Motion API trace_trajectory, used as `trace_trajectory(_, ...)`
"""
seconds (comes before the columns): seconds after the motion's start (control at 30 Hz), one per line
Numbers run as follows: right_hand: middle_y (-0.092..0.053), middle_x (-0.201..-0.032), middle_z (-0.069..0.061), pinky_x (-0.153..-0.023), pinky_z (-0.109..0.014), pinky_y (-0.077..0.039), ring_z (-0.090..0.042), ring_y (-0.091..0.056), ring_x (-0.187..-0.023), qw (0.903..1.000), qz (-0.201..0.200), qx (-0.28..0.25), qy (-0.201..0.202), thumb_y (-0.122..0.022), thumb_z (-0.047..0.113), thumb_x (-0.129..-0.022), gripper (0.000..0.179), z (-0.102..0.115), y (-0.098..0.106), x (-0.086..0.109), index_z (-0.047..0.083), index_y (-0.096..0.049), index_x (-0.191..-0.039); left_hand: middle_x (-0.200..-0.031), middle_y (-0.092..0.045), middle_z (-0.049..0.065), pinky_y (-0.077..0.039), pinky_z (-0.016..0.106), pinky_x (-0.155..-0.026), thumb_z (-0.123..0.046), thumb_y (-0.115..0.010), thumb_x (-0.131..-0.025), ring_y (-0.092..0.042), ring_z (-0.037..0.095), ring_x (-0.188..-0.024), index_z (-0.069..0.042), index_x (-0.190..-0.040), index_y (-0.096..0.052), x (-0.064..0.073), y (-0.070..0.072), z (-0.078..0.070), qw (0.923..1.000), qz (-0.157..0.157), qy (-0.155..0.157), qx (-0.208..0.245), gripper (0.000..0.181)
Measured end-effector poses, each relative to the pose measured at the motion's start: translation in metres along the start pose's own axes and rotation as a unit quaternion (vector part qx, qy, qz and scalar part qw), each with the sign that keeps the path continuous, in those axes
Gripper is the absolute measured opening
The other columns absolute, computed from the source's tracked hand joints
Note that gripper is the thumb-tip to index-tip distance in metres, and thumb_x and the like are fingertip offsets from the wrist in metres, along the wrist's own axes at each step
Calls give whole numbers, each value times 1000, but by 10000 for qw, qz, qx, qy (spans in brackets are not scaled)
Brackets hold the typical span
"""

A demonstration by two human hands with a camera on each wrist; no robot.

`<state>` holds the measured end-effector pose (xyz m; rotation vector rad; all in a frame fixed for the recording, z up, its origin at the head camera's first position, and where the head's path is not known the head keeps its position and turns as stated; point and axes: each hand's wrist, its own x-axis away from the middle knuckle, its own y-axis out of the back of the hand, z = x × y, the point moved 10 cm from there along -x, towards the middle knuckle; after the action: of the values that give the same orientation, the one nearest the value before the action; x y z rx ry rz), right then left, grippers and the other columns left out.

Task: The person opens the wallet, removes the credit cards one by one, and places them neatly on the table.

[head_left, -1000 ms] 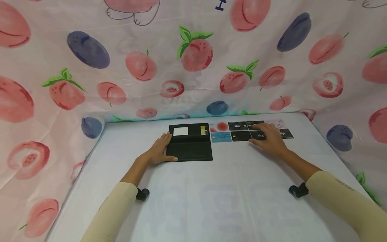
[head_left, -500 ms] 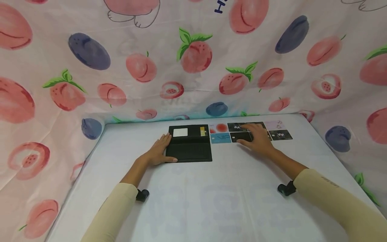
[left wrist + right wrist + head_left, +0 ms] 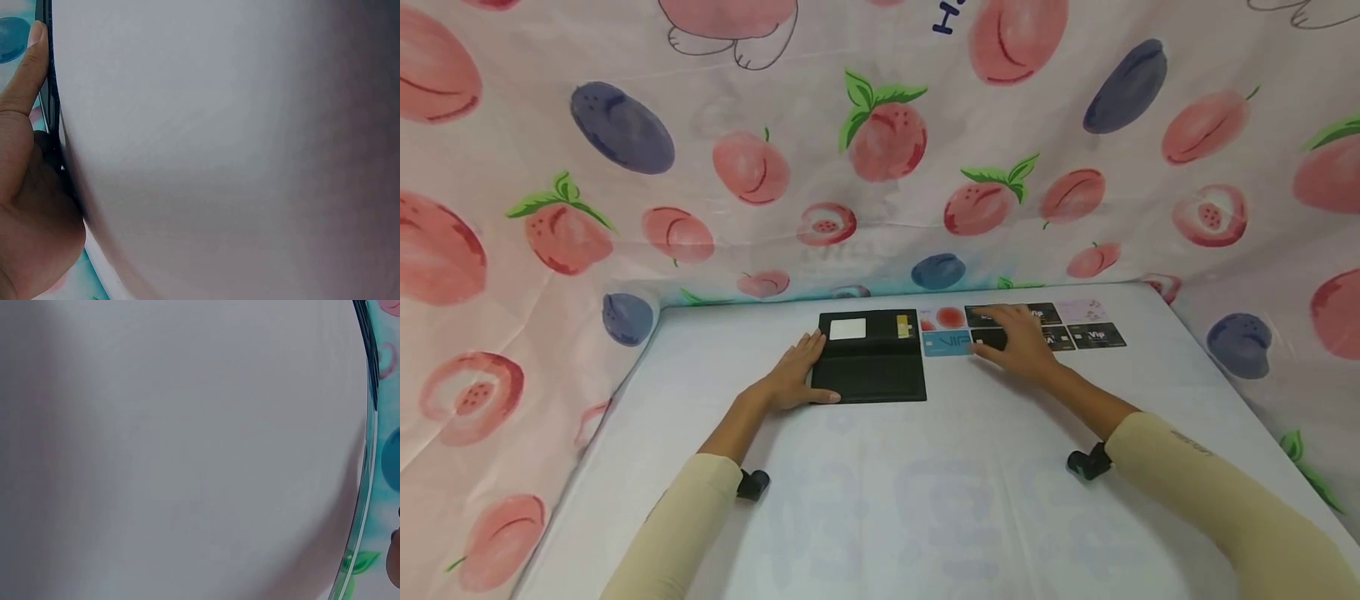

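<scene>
An open black wallet (image 3: 880,375) lies flat on the white table, a white card and a yellow card showing in its upper half. My left hand (image 3: 790,373) rests along its left edge, thumb on the lower corner. Cards lie in two rows right of the wallet. Over the black ones is my right hand (image 3: 1024,348), fingers and thumb spread, partly covering them. Its thumb tip is right at the blue VIP card (image 3: 947,343). In the left wrist view, my hand is beside the dark wallet edge (image 3: 47,94); the right wrist view catches only a fingertip (image 3: 394,559).
A card with red fruit (image 3: 951,317) touches the wallet's upper right side. Farther right lie a black Vip card (image 3: 1096,335) and a pale pink card (image 3: 1081,311). A fruit-print curtain (image 3: 880,208) hangs behind the table (image 3: 940,500).
My right hand has moved left across the cards, from the right-hand black ones to beside the blue card. My left hand and the wallet have stayed in place.
</scene>
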<state>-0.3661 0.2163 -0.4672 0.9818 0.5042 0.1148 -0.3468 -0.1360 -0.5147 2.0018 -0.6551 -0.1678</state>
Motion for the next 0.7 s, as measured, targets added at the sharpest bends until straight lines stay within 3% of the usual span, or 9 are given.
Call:
trace_trajectory(0.3,-59,-147,-20,-99,-63,-35,-41,-46,-126,10000,-50,-12,62,-87,33,-88,66,15,-8,-11,6,-63,-143,-175,-1,21,-1,54,-128,-45,-82,-92,4,39,-160,5,-166,-7,2,-1,-1,10000,36,21,-2,116)
trace_trajectory(0.7,-58,-149,-16,-102,-64,-35,-40,-46,-130,9999,96,59,46,-88,36,-88,69,27,-17,-29,7,-62,-144,-174,-2,22,-1,56,-127,-46,-82,-91,3,40,-160,6,-166,-9,1,1,-1,10000,-28,-13,37,116)
